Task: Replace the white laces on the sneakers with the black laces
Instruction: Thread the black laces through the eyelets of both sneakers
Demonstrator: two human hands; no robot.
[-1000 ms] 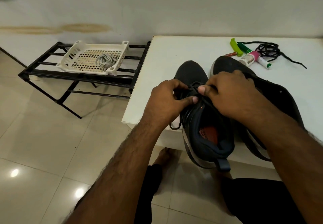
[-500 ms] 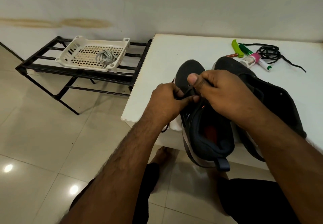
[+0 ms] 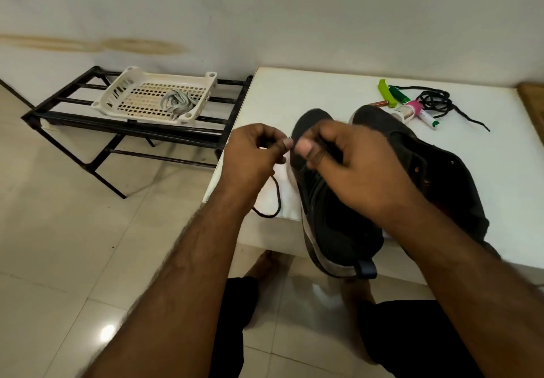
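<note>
- Both hands are raised over the toe of the near sneaker (image 3: 332,224), knuckles up, thumbs almost meeting tip to tip.
- Left hand (image 3: 253,153) has its fingers curled in and pinches a black lace (image 3: 272,201) between thumb and forefinger; the lace loops down at 6 o'clock from the fist and hangs over the table (image 3: 309,91) edge.
- Right hand (image 3: 350,159) is also curled, thumb pressed to the fingers around something dark; blur hides whether that is the same lace.
- Near sneaker lies toe away from the person, heel overhanging the table's near edge.
- Second sneaker (image 3: 426,165) lies just beside it at 3 o'clock, touching.
- At 1 o'clock from the hands, a spare black lace (image 3: 435,100) sits bundled on the table, near markers (image 3: 397,94) and a small bottle (image 3: 407,111).
- At 10 o'clock, well apart, the pale laces (image 3: 176,103) lie in a white tray (image 3: 123,94) on a black rack (image 3: 88,127).
</note>
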